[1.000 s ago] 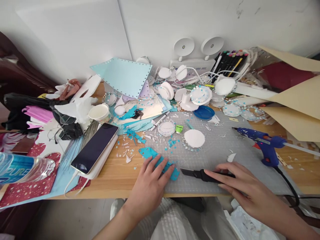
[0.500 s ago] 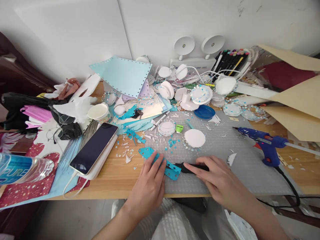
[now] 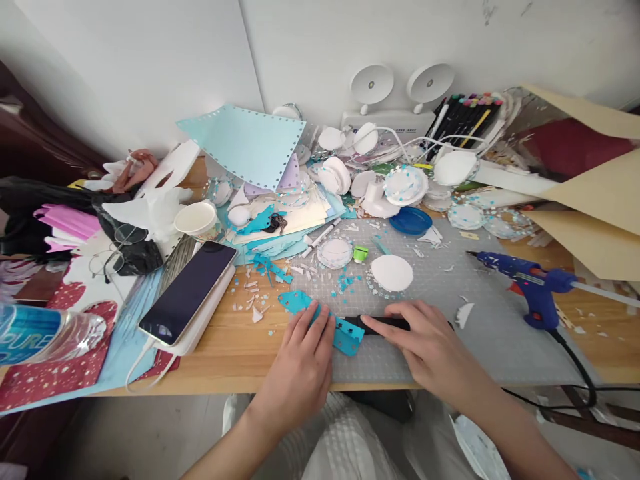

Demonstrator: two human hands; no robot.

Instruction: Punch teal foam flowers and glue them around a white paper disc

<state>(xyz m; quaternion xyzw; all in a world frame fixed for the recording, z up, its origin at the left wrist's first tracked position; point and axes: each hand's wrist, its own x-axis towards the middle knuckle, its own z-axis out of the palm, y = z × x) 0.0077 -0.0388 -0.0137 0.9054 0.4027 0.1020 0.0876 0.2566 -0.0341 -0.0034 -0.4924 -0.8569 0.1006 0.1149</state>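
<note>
My left hand (image 3: pixel 304 357) lies over a strip of bright blue paper (image 3: pixel 349 335) punched with star-shaped holes, its fingers stretched flat and pressing the strip down. A torn-looking left end of the strip shows beyond the fingertips. In my right hand (image 3: pixel 425 337) is a slim black craft knife (image 3: pixel 383 325), gripped with the index finger along its top. The knife's narrow tip reaches the paper strip's right part, over the grey cutting mat (image 3: pixel 480 347). Close by on the mat lie a white paper disc (image 3: pixel 392 273) and tiny blue star cut-outs (image 3: pixel 345 281).
A blue glue gun (image 3: pixel 530 280) with a trailing cord rests at the right. Paper ornaments (image 3: pixel 405 185) and a blue lid (image 3: pixel 411 221) crowd the back. A phone (image 3: pixel 189 292), a paper cup (image 3: pixel 196 220) and a water bottle (image 3: pixel 47 333) stand at the left.
The knife and my right hand have shifted slightly left, so the tip now overlaps the blue strip more. My left hand stays on the paper. The whole view has tilted a little.
</note>
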